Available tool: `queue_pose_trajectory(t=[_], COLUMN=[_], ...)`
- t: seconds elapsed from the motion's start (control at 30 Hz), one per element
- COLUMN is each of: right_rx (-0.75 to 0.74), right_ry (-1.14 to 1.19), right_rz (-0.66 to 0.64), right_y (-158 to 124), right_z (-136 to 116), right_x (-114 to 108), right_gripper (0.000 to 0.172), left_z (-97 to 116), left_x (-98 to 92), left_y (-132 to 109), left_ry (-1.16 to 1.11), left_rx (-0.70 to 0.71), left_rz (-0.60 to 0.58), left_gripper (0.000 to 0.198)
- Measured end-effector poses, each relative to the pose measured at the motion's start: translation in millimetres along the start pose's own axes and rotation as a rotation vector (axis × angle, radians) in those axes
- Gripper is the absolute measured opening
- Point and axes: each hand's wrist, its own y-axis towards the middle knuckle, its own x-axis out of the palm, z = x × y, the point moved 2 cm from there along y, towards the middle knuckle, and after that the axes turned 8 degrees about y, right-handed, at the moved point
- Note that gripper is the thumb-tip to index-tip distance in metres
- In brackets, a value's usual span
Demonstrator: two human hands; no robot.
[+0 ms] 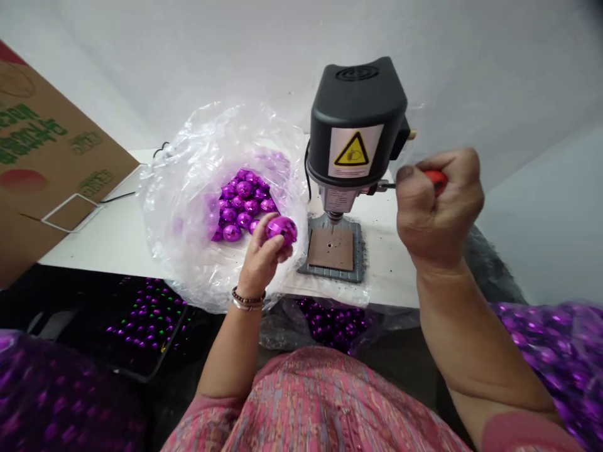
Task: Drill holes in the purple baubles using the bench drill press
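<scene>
A shiny purple faceted ball [282, 233] is pinched in the fingers of my left hand [264, 254], just left of the drill press base. My right hand [440, 207] is wrapped around the red knob [437, 181] of the feed handle on the black bench drill press [355, 119]. Under the chuck [334, 217] lies a square brown board [331, 248] with a small hole, set on the grey metal base [358, 251]. Behind my left hand, a clear plastic bag [174, 182] lies open with several purple balls [245, 189] inside.
A cardboard box [51, 150] stands at the left on the white table [117, 251]. Dark shavings are scattered around the press base. Bags of purple balls sit below the table edge and at the lower right [560, 358]. A pale wall rises behind.
</scene>
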Motion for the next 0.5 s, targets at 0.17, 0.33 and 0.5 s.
queue_pose_trajectory(t=[0.17, 0.33, 0.5], right_rx=[0.195, 0.344, 0.362], right_ry=[0.024, 0.037, 0.066], right_rz=[-0.096, -0.139, -0.152], right_y=[33.9, 56.3, 58.1], right_z=[-2.6, -4.5, -2.2], right_x=[6.7, 12.3, 13.5], right_gripper=[0.024, 0.032, 0.031], left_z=[-29.7, -58.4, -55.0], left_x=[36.4, 39.4, 40.5], left_y=[-16.3, 4.4, 22.4], left_ry=[-0.195, -0.082, 0.303], left_rx=[-0.287, -0.341, -0.261], left_rz=[-0.287, -0.132, -0.040], left_gripper=[0.066, 0.065, 0.063])
